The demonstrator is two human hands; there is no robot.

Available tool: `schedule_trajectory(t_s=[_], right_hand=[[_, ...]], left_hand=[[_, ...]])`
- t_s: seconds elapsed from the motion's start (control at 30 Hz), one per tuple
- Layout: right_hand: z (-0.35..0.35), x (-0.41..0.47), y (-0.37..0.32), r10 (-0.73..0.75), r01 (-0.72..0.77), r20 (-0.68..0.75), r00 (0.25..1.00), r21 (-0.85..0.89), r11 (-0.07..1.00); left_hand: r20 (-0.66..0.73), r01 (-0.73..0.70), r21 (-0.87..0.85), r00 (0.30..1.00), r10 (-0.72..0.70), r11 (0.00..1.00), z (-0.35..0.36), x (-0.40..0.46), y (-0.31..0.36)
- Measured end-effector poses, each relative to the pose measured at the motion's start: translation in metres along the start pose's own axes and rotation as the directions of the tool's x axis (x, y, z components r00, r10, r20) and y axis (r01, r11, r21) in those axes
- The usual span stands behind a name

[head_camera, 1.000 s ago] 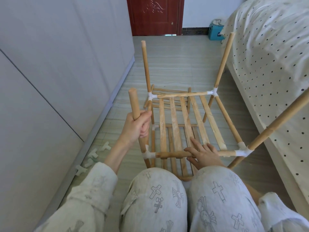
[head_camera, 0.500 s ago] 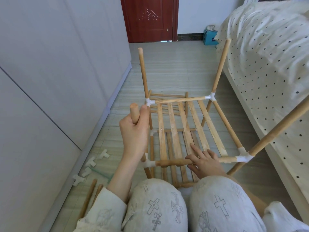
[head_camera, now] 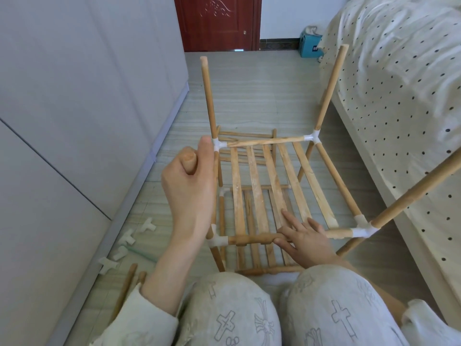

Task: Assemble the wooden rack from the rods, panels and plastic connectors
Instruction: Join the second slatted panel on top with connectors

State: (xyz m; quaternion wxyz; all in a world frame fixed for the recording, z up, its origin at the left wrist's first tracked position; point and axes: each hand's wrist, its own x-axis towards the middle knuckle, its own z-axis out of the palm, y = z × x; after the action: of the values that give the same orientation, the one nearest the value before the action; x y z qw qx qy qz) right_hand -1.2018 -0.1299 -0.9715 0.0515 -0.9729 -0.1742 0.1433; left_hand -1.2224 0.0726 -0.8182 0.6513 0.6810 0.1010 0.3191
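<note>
The left hand (head_camera: 189, 186) has slid up the near-left upright round wooden rod (head_camera: 214, 196) since a second ago and now wraps its top end, suggesting it is being pressed into the white plastic corner connector (head_camera: 216, 241). The rod's long axis runs near vertical at frame centre-left. The right hand (head_camera: 303, 237), fingers extended, presses the front horizontal wooden rail (head_camera: 252, 238).
</note>
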Motion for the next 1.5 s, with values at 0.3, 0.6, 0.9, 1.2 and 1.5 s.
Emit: schedule_trajectory(t_s=[0.3, 0.6, 0.9, 1.2, 1.5], right_hand=[[-0.003, 0.007, 0.002, -0.015, 0.013, 0.019, 1.0, 0.08, 0.997], [-0.009, 0.003, -0.002, 0.003, -0.008, 0.061, 0.998, 0.083, 0.997], [-0.008, 0.005, -0.004, 0.0, -0.002, 0.018, 1.0, 0.146, 0.989], [-0.039, 0.032, -0.012, -0.013, -0.047, 0.245, 0.97, 0.236, 0.971], [-0.089, 0.057, -0.049, -0.101, 0.092, 0.315, 0.944, 0.043, 0.995]], left_hand=[[0.246, 0.046, -0.117, 0.969, -0.016, 0.992, -0.01, 0.021, -0.012], [0.149, 0.056, 0.004, 0.987, -0.055, 0.998, -0.015, 0.012, -0.001], [-0.011, -0.034, 0.005, 0.999, 0.034, 0.999, -0.002, 0.021, -0.016], [0.09, 0.039, -0.006, 0.995, -0.039, 0.999, -0.001, 0.047, -0.013], [0.313, 0.157, 0.234, 0.922, -0.228, 0.959, -0.075, 0.025, -0.062]])
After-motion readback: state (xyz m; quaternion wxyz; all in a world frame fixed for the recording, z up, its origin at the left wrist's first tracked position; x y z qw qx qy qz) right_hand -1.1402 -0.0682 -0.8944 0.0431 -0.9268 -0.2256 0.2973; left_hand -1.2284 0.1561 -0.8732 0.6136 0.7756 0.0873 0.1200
